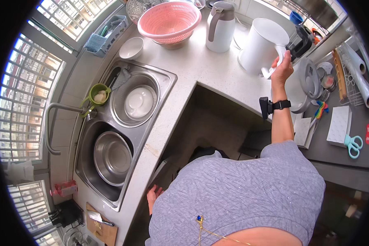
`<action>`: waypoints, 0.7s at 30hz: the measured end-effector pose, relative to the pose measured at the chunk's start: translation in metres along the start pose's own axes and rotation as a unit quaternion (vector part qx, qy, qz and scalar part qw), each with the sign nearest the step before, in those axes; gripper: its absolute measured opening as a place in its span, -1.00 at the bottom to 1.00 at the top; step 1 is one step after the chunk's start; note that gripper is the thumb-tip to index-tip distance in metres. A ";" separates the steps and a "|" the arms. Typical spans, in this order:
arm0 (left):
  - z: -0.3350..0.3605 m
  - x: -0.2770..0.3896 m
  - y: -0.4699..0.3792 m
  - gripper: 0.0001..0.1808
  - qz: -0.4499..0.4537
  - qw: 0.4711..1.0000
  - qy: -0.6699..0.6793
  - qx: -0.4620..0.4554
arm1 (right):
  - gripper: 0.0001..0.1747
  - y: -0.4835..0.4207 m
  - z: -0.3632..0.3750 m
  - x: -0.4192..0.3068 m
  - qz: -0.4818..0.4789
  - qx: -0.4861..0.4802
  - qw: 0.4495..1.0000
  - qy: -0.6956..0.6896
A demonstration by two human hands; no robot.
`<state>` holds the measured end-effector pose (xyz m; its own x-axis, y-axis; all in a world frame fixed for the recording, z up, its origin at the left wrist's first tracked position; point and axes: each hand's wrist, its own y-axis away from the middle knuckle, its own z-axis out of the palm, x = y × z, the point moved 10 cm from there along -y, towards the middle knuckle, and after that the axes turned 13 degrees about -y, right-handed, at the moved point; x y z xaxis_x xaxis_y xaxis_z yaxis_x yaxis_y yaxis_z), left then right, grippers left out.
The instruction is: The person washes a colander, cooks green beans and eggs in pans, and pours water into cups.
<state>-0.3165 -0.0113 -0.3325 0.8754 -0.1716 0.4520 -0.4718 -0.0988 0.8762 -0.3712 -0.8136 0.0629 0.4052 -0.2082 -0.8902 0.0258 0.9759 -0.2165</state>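
Note:
My right hand is closed round the handle of a white electric kettle on the far right of the counter. Part of a round white base shows beside the kettle's bottom; whether the kettle rests on it, I cannot tell. To its left, a white thermos jug with a grey-brown handle stands upright. My left hand hangs low by the counter's front edge, fingers slightly apart, with nothing seen in it; my body partly covers that arm.
A double steel sink holds a steel basin and a white bowl. Behind stands a pink plastic colander. A cutting board carries a knife. Close to my right forearm is a lidded appliance; scissors lie farther right.

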 end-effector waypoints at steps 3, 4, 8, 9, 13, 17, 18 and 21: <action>0.013 0.005 0.003 -0.52 -0.042 0.999 0.027 -0.003 | -0.41 -0.025 0.006 0.018 0.005 0.013 0.999 0.041; 0.024 0.021 0.013 -0.52 -0.040 0.999 0.019 -0.008 | -0.41 -0.032 0.002 0.025 0.000 0.026 0.999 0.041; 0.025 0.016 0.000 -0.51 -0.069 0.995 0.047 -0.049 | -0.38 -0.047 -0.003 0.044 -0.002 0.041 0.998 0.038; 0.028 0.016 0.001 -0.51 -0.073 0.995 0.048 -0.048 | -0.38 -0.049 -0.003 0.045 -0.004 0.038 0.998 0.040; 0.027 0.019 0.011 -0.54 -0.065 0.998 0.026 0.005 | -0.41 -0.054 -0.004 0.053 0.004 0.024 1.000 -0.004; 0.041 0.032 0.049 -0.60 -0.073 0.994 0.064 0.052 | -0.49 -0.055 -0.008 0.079 0.018 0.043 0.997 -0.058; 0.045 0.036 0.048 -0.60 -0.067 0.996 0.048 0.041 | -0.48 -0.056 -0.008 0.073 0.015 0.027 0.999 -0.042; 0.065 0.057 0.054 -0.56 -0.050 0.998 0.044 0.017 | -0.45 -0.060 -0.018 0.067 0.013 0.022 1.000 0.013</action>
<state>-0.2988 -0.0899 -0.2707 0.9233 -0.0733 0.3770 -0.3838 -0.1440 0.9121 -0.3623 -0.8873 0.0091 0.3828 -0.1847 -0.9052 0.0562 0.9827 -0.1767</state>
